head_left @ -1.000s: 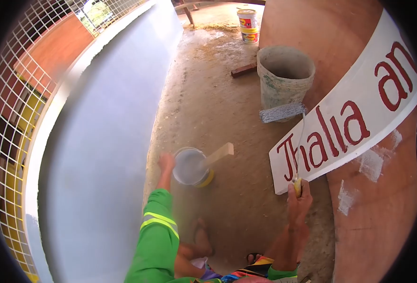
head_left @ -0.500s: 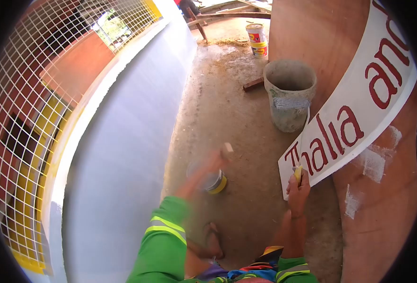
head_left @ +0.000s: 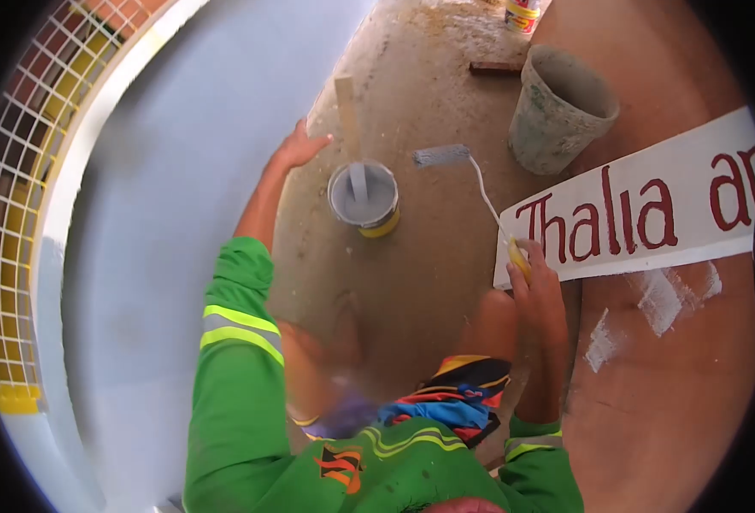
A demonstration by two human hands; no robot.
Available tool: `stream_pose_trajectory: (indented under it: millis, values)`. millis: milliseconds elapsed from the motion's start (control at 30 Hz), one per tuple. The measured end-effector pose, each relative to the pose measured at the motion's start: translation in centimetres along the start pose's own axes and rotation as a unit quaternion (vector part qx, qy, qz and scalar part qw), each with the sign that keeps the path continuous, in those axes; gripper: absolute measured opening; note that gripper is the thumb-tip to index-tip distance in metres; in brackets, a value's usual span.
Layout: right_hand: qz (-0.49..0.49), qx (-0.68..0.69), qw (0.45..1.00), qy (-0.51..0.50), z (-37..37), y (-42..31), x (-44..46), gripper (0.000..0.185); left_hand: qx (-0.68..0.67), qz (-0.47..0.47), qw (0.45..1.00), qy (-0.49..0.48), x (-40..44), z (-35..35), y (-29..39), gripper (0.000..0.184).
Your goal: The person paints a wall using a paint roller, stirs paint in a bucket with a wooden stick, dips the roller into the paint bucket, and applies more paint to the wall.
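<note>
My right hand [head_left: 537, 278] is closed around the yellow handle of a paint roller [head_left: 442, 155]. The roller's grey, paint-coated sleeve is over the floor, to the right of a small paint bucket [head_left: 334, 190]. Grey paint fills part of that bucket, and a flat wooden stick [head_left: 346, 103] stands in it, leaning on the rim. My left hand [head_left: 299, 147] is open with fingers apart, holding nothing, up and left of the bucket by the pale blue-grey wall [head_left: 172, 214]. Whether it touches the wall I cannot tell.
A large dirty bucket [head_left: 535, 128] stands near the brown panel [head_left: 651, 359] on the right. A white lettered sign [head_left: 693, 162] lies along that panel. Farther off are a piece of wood [head_left: 495, 68] and a colourful paint pail [head_left: 522, 15]. White mesh [head_left: 18, 222] borders the far left.
My left hand has let go of the wooden stick and moved left toward the wall. The roller in my right hand has swung left, and the view has tilted downward.
</note>
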State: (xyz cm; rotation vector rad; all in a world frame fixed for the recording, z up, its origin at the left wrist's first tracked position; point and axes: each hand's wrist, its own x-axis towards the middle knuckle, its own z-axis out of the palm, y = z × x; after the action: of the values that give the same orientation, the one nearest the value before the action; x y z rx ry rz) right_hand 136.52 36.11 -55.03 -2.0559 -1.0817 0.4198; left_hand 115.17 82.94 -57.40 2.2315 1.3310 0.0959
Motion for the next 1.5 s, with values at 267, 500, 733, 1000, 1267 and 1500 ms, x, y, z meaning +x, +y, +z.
stream_pose_trajectory:
  millis: [267, 500, 733, 1000, 1267, 1500]
  values:
    - [-0.095, -0.199, 0.957, -0.191, 6.4, -4.5, 8.6, 0.022, -0.022, 0.030, 0.999, 0.026, -24.9, -8.7, 4.8, 0.069]
    - [-0.123, -0.330, 0.901, -0.252, 15.4, -6.4, 14.8, 0.024, -0.044, -0.087, 0.993, 0.069, -32.0, -4.5, 3.6, 0.059]
    - [-0.161, -0.397, 0.865, -0.261, 22.3, -6.6, 17.0, 0.023, 0.054, -0.048, 0.990, 0.117, -34.0, -0.2, 0.6, 0.054]
    - [-0.162, -0.432, 0.839, -0.289, 20.0, -10.4, 18.0, 0.024, 0.073, -0.086, 0.982, 0.150, -35.8, -1.1, -0.4, 0.055]
    - [-0.164, -0.468, 0.808, -0.317, 19.0, -12.0, 17.5, 0.026, 0.041, -0.081, 0.987, 0.135, -36.5, -1.0, -0.7, 0.058]
    - [-0.190, -0.487, 0.793, -0.312, 22.8, -7.0, 19.9, 0.028, 0.034, -0.096, 0.987, 0.122, -37.6, -0.6, -0.7, 0.059]
